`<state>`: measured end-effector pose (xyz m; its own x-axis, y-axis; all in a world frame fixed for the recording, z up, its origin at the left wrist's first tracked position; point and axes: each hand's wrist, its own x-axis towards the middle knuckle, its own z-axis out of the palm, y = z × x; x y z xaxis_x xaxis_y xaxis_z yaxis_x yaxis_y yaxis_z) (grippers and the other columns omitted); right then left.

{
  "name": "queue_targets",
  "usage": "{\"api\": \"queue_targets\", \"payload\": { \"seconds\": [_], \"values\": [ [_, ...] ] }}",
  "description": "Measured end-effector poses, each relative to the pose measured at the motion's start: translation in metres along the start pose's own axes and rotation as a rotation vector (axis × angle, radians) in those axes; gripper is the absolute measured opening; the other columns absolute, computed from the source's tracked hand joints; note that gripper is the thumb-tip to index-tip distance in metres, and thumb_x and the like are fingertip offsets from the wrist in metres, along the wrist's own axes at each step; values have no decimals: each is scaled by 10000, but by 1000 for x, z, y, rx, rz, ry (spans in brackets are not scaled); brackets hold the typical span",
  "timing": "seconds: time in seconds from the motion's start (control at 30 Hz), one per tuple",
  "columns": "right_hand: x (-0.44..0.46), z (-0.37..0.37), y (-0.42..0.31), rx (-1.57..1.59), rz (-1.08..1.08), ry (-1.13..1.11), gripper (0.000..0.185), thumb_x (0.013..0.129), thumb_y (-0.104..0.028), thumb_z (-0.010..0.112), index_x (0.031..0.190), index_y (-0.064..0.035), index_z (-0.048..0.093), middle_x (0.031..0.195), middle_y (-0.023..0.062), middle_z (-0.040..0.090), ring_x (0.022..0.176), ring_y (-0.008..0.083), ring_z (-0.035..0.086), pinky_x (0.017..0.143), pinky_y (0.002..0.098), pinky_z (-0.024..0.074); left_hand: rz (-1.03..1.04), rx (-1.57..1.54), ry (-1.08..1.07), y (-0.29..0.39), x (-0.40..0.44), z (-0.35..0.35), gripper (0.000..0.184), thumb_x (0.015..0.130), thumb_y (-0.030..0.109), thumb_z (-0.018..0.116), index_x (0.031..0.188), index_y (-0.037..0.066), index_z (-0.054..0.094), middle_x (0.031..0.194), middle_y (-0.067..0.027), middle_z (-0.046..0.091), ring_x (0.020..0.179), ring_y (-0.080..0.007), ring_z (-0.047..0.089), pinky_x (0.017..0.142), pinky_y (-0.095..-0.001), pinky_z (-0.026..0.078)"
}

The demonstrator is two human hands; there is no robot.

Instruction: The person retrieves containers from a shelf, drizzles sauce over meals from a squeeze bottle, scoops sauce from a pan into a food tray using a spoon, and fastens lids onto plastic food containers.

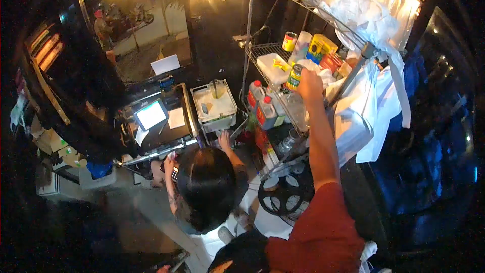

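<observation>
My right arm, in a red sleeve, reaches up to the wire shelf rack. My right hand (310, 86) is closed on a small can (294, 77) with a green and yellow label, at the front of the middle shelf. Beside the can sit a white plastic tub (273, 69) with something yellow on it and a yellow and blue box (321, 49). At the bottom edge, part of my left hand (164, 269) shows near a thin metal bar (180, 261); its fingers are mostly cut off.
A co-worker (206, 189) crouches just ahead, a keypad device (174, 173) in one hand. Red-capped jugs (266, 113) stand below the shelf. White cloth or plastic (366, 106) hangs at the rack's right. A lit tablet (151, 115) and a white bin (214, 102) are farther left.
</observation>
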<state>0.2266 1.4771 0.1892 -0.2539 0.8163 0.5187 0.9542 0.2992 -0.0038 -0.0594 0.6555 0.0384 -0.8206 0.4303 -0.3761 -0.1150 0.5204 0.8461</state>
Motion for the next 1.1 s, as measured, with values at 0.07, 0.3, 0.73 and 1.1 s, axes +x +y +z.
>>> {"api": "queue_targets", "payload": {
  "seconds": [0.07,0.3,0.73,1.1],
  "values": [
    [11,2,6,-37,-9,9,138,795,-129,719,914,-65,692,903,181,720,861,366,726,758,461,592,-98,-89,-45,59,11,3,579,994,480,591,1313,-2,619,830,-87,674,656,-130,579,575,-256,453],
    [32,-91,-40,49,63,-187,264,799,-224,694,964,-20,722,983,214,735,946,376,722,860,451,581,216,-313,-679,204,31,21,526,1018,382,626,1372,-4,586,691,-24,637,390,-51,407,381,-232,343],
    [-57,-328,-152,1341,-461,338,307,903,-160,766,696,-57,564,540,-72,424,505,14,391,437,233,273,1482,141,131,449,12,231,989,736,180,875,1542,4,329,1560,-277,386,1443,-410,406,1179,-510,300],
    [16,-203,-139,1896,-742,-643,707,976,-555,592,1473,-88,406,1248,167,592,971,273,709,547,306,595,1400,277,936,408,64,109,303,1037,25,491,1280,-74,645,1353,-188,643,1241,-339,633,1092,-448,471]
  ]
}}
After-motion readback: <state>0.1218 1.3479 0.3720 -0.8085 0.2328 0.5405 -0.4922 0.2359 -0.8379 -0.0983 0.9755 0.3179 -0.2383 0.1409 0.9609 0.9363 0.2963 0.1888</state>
